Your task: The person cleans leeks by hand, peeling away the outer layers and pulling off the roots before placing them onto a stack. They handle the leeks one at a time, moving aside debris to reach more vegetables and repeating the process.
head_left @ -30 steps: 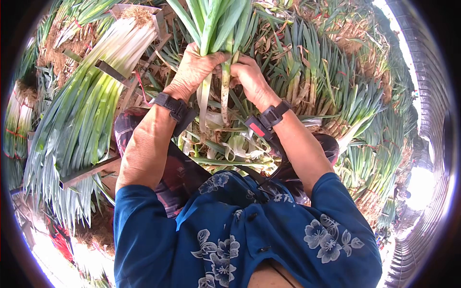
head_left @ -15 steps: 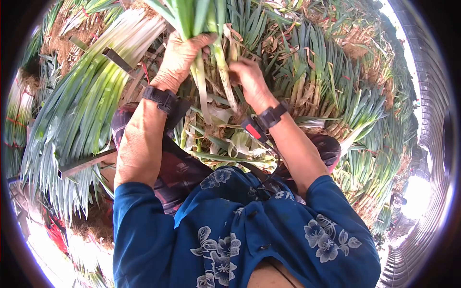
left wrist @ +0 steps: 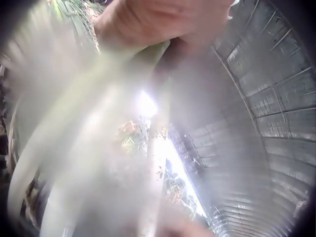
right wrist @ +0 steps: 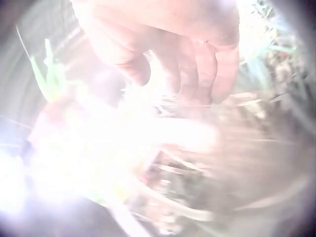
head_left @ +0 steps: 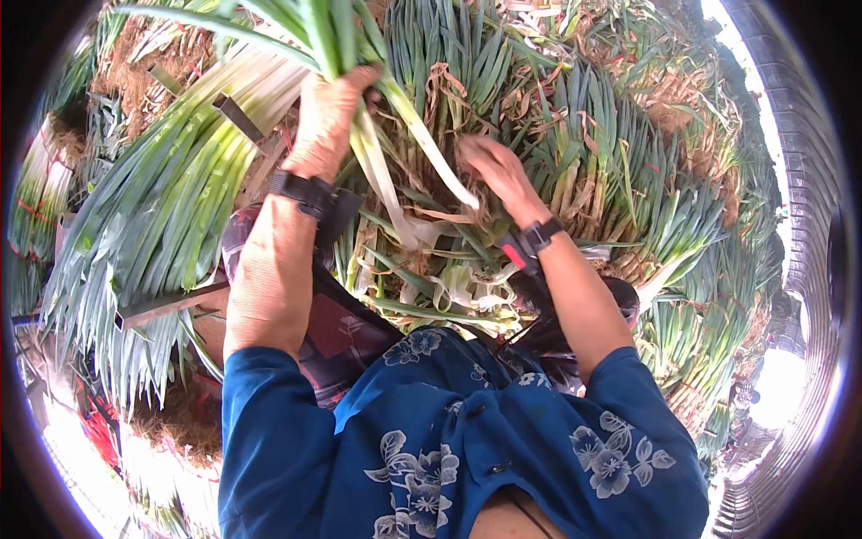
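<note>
In the head view my left hand (head_left: 325, 121) grips a few long green onions (head_left: 422, 139) around their stems. Their green leaves fan out above the fist, and the pale stems slant down to the right. A white stem with dark specks (left wrist: 157, 158) hangs below the hand in the left wrist view. My right hand (head_left: 505, 178) is apart from the stems, to their right, close over dry leaves. Its fingers (right wrist: 197, 69) are loosely bent, with the thumb apart from them; glare washes out the area below.
At left, a large stack of green onions (head_left: 162, 193) lies across a rack with metal bars (head_left: 175, 305). More bundles (head_left: 575, 135) cover the ground ahead and at right. Loose peelings (head_left: 462, 283) lie between the knees. A ribbed curved wall (head_left: 817, 171) runs along the right.
Both hands worked close together at the stems a second ago. The right hand has since come off them and moved right and down; the left has shifted left with the green onions.
</note>
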`<state>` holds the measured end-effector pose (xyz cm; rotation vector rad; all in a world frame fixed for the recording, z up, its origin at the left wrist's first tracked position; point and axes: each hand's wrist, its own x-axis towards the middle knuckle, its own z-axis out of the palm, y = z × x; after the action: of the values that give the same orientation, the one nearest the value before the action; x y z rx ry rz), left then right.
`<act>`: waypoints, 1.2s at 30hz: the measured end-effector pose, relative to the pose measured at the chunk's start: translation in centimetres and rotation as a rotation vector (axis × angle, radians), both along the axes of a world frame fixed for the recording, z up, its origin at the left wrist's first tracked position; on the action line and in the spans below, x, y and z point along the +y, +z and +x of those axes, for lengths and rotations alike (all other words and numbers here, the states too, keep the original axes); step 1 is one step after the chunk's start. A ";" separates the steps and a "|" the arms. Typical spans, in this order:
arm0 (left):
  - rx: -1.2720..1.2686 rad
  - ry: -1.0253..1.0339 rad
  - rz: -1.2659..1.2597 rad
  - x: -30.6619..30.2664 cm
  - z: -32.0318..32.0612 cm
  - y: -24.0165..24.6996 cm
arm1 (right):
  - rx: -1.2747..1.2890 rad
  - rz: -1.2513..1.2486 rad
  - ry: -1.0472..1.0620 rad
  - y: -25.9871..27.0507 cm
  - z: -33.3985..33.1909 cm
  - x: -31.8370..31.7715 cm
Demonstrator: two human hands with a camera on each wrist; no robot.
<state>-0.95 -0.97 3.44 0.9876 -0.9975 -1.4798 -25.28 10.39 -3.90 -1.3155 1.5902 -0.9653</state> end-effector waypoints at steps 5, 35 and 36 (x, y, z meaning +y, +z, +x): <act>-0.003 -0.096 0.030 1.2 -1.9 -0.8 | -0.171 -0.166 -0.165 4.1 10.2 -3.5; 0.039 -0.275 0.010 1.5 -1.5 -0.7 | -0.384 0.094 0.026 4.9 6.5 -3.1; 0.039 -0.275 -0.006 1.7 -1.6 -0.6 | -0.347 0.115 0.029 4.9 6.3 -3.2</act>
<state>-2.54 0.73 2.84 0.8380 -1.1426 -1.7138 -18.99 7.22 1.01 -1.0255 1.3348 -1.0070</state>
